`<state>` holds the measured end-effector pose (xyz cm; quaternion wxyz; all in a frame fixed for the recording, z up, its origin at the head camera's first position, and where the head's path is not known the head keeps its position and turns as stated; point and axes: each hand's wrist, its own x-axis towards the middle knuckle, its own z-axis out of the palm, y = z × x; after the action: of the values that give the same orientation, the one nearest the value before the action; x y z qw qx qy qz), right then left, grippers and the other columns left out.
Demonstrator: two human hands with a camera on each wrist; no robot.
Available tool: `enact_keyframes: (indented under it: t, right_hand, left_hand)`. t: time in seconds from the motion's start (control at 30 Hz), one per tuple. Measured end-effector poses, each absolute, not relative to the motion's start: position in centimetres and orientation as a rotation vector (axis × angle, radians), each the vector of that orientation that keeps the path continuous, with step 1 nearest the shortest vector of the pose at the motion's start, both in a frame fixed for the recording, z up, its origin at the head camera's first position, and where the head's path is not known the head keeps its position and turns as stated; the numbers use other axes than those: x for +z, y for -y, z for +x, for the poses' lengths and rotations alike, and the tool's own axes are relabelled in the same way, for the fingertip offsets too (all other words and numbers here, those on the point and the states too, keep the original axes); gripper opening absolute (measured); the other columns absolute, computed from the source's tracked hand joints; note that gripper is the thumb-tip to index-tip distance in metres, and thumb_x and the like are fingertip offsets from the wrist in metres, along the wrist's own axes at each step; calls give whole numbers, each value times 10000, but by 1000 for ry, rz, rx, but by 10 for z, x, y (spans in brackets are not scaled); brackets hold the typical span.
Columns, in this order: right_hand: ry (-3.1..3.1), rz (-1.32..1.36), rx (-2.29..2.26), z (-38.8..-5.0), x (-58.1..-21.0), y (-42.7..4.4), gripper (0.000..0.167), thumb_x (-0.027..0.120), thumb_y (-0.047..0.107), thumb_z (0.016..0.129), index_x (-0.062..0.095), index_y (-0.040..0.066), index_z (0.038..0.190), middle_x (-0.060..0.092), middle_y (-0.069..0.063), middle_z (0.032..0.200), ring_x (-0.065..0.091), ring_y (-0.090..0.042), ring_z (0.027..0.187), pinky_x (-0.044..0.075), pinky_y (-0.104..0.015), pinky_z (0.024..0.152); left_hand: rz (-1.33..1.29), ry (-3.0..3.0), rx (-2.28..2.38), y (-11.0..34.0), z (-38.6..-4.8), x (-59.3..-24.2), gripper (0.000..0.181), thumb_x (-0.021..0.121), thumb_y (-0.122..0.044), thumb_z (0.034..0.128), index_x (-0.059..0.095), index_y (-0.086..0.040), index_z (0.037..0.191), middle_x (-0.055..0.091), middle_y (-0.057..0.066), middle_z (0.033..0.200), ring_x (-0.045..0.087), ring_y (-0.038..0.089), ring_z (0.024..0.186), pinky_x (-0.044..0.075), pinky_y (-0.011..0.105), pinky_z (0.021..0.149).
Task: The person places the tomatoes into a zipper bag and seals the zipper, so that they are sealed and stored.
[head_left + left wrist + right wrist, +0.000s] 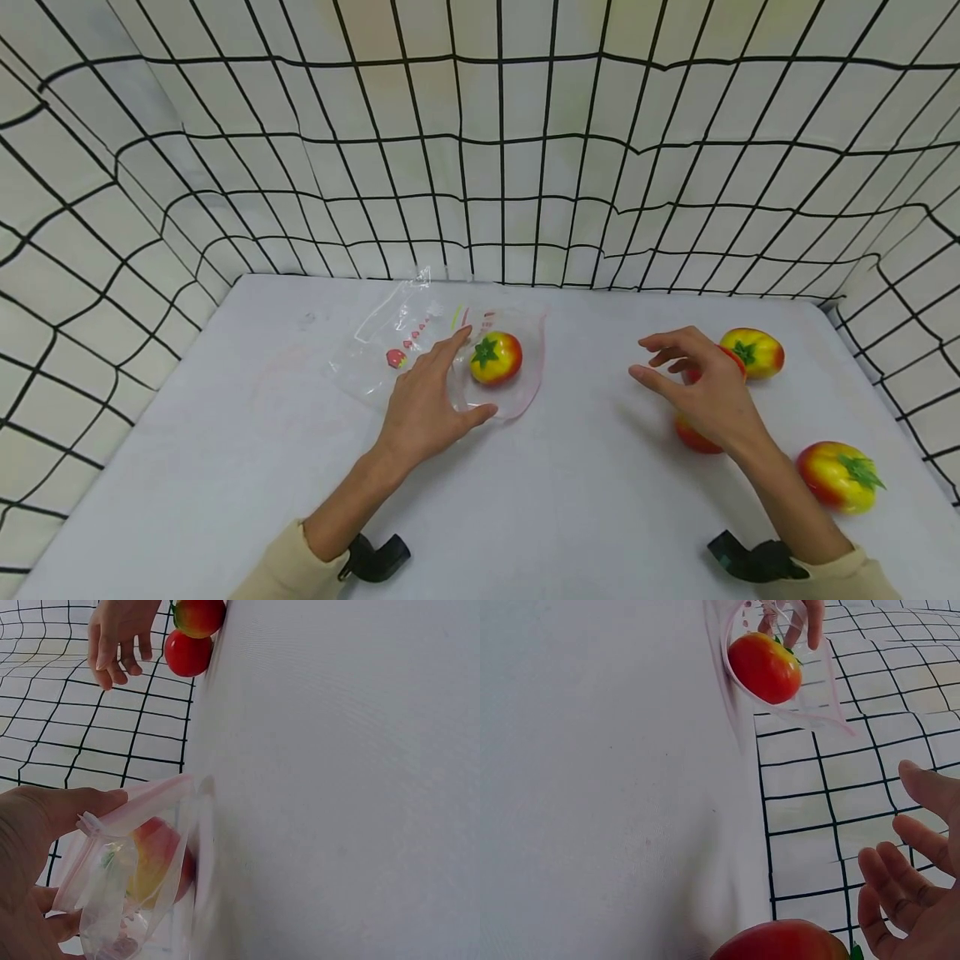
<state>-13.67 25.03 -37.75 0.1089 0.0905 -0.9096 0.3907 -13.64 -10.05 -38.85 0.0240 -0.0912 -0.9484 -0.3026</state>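
A clear plastic bag with pink edging (531, 367) lies on the white table, its mouth facing right. Inside it rests a red-and-yellow fruit (496, 358), seen also through the plastic in the left wrist view (155, 862). My left hand (423, 412) is at the bag, thumb and fingers spread around its mouth. My right hand (708, 387) hovers with relaxed, parted fingers, holding nothing. Partly behind it are red fruits, one of them low beside the wrist (696, 437). In the right wrist view, a red fruit (784, 942) sits below the right hand (919, 881).
A yellow-red fruit (753, 353) lies beyond the right hand, and another with a green leafy top (838, 477) lies right of the right forearm. Black wire grid (501, 142) stands along the table's back and sides, in front of a pale backing.
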Motion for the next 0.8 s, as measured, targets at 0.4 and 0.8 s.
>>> enact_keyframes:
  t: [0.4, 0.8]
  right_hand:
    - [2721, 229, 1113, -127, -372, -263, 370, 776, 356, 941, 696, 241, 1284, 648, -1, 1205, 556, 17, 1035, 475, -71, 863]
    - [2799, 132, 1050, -115, -373, -286, 418, 769, 401, 939, 666, 264, 1320, 646, 3, 1261, 538, -72, 1094, 474, -64, 787]
  left_hand:
    - [-290, 2937, -916, 101, -136, -388, 1042, 910, -443, 746, 365, -274, 1618, 503, 82, 1602, 512, 339, 1440, 412, 679, 1153]
    - [-296, 2935, -912, 102, -136, -389, 1038, 910, -445, 741, 377, -268, 1613, 516, 77, 1592, 529, 335, 1422, 418, 680, 1150]
